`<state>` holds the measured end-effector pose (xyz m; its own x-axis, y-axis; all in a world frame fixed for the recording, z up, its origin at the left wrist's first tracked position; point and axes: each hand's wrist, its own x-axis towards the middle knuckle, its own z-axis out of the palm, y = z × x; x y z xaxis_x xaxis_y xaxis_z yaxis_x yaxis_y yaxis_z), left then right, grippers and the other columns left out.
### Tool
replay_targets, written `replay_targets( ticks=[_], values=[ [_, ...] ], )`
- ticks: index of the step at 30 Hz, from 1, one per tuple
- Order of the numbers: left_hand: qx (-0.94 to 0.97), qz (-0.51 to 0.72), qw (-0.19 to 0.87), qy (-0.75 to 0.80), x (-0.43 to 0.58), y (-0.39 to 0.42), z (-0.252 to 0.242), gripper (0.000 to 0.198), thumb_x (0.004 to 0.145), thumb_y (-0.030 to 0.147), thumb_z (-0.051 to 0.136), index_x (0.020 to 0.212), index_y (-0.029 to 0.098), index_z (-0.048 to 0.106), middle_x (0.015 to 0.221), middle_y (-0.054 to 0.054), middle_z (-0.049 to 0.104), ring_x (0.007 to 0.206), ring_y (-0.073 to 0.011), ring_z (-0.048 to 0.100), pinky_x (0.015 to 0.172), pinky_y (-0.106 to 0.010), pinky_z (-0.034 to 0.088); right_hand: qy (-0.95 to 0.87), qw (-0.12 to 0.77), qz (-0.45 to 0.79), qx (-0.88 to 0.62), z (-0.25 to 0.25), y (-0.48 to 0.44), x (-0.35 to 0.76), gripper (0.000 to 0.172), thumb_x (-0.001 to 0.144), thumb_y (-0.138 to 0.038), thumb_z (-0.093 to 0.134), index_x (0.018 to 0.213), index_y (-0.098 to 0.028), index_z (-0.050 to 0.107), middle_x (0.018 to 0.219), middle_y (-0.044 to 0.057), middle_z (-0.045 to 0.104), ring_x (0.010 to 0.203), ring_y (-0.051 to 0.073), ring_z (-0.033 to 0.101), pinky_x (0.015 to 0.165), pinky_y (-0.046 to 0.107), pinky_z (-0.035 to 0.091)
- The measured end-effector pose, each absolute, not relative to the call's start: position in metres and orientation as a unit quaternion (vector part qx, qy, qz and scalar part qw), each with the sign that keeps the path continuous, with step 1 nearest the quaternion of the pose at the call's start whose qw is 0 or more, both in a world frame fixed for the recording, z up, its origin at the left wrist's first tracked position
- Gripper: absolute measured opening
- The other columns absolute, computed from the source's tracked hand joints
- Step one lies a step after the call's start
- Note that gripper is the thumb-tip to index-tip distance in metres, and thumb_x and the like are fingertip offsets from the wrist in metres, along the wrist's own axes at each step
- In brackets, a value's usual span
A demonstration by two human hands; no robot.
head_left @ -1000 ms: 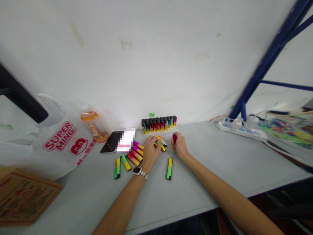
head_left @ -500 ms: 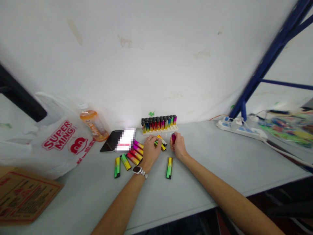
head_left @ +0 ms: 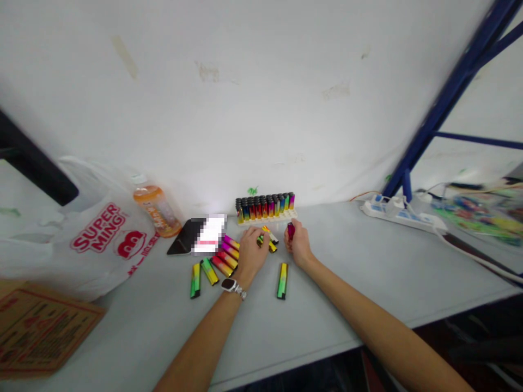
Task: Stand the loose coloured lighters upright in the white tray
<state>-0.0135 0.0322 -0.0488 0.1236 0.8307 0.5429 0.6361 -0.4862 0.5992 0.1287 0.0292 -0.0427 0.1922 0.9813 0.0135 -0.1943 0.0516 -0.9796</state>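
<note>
Bare left hand [head_left: 250, 250]: one
Bare right hand [head_left: 300, 243]: one
Dark purple lighter [head_left: 290, 232] in the right hand: one
Green-and-yellow metallic lighters [head_left: 282, 281] lying loose in plain sight: three
Red- or magenta-and-yellow metallic lighters [head_left: 223, 265] beside the left hand: about four, partly covered
Mostly yellow lighters [head_left: 272, 247] just right of the left hand: at least two
Pale plastic rack [head_left: 267, 220]: one
Black-topped multicoloured lighters [head_left: 258, 209] upright in the rack: about ten across the front, the rest too overlapped to count
Silver-banded wristwatch [head_left: 229, 285]: one
Orange-filled clear bottle [head_left: 156, 211]: one
White red-printed plastic bag [head_left: 108, 258]: one
Brown cardboard box [head_left: 49, 332]: one
White power strip [head_left: 402, 219]: one
</note>
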Motion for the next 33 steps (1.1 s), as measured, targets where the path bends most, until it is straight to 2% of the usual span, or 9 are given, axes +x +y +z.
replay_targets(
  ticks=[6,12,18,22,27,33],
  values=[
    [0.742,0.444,0.106,0.491,-0.013,0.033,-0.051,0.017,0.090,0.025,0.050,0.079,0.020,0.062,0.087,-0.005,0.063,0.090,-0.0201,0.057,0.085,-0.036,0.046,-0.358,0.623,0.500,-0.484,-0.038,0.027,0.124,0.050,0.087,-0.046,0.034,0.044,-0.022,0.040,0.033,-0.005,0.030,0.029,0.009,0.024,0.033,0.024,0.014],
    [0.742,0.441,0.110,0.493,-0.013,0.033,-0.050,0.018,0.091,0.025,0.050,0.079,0.020,0.062,0.088,-0.005,0.063,0.090,-0.0199,0.057,0.086,-0.035,0.046,-0.366,0.612,0.500,-0.491,-0.038,0.025,0.123,0.050,0.087,-0.046,0.032,0.045,-0.022,0.041,0.034,-0.005,0.030,0.030,0.009,0.024,0.034,0.024,0.016],
    [0.743,0.439,0.110,0.492,-0.013,0.033,-0.050,0.017,0.090,0.024,0.049,0.080,0.020,0.062,0.087,-0.004,0.063,0.090,-0.0198,0.057,0.087,-0.035,0.047,-0.365,0.596,0.510,-0.502,-0.040,0.026,0.125,0.051,0.087,-0.053,0.035,0.046,-0.022,0.041,0.035,-0.005,0.030,0.031,0.009,0.024,0.034,0.024,0.015],
    [0.743,0.442,0.110,0.491,-0.013,0.033,-0.051,0.017,0.090,0.024,0.050,0.079,0.020,0.063,0.087,-0.004,0.063,0.090,-0.0197,0.057,0.086,-0.035,0.047,-0.379,0.588,0.543,-0.464,-0.040,0.027,0.127,0.053,0.084,-0.065,0.040,0.054,-0.022,0.049,0.035,-0.007,0.028,0.032,0.009,0.022,0.035,0.024,0.017],
    [0.743,0.435,0.113,0.496,-0.013,0.032,-0.048,0.018,0.090,0.024,0.050,0.079,0.020,0.063,0.088,-0.005,0.063,0.090,-0.0199,0.057,0.086,-0.035,0.046,-0.407,0.606,0.518,-0.446,-0.039,0.032,0.132,0.052,0.076,-0.068,0.057,0.073,-0.017,0.061,0.047,-0.006,0.041,0.040,0.008,0.034,0.040,0.022,0.028],
    [0.745,0.432,0.114,0.495,-0.013,0.032,-0.047,0.018,0.090,0.024,0.050,0.079,0.019,0.063,0.089,-0.006,0.064,0.090,-0.0202,0.057,0.087,-0.036,0.046,-0.432,0.635,0.489,-0.414,-0.043,0.043,0.142,0.045,0.073,-0.061,0.066,0.084,-0.018,0.060,0.055,-0.006,0.051,0.049,0.008,0.044,0.049,0.020,0.035]
  ],
)
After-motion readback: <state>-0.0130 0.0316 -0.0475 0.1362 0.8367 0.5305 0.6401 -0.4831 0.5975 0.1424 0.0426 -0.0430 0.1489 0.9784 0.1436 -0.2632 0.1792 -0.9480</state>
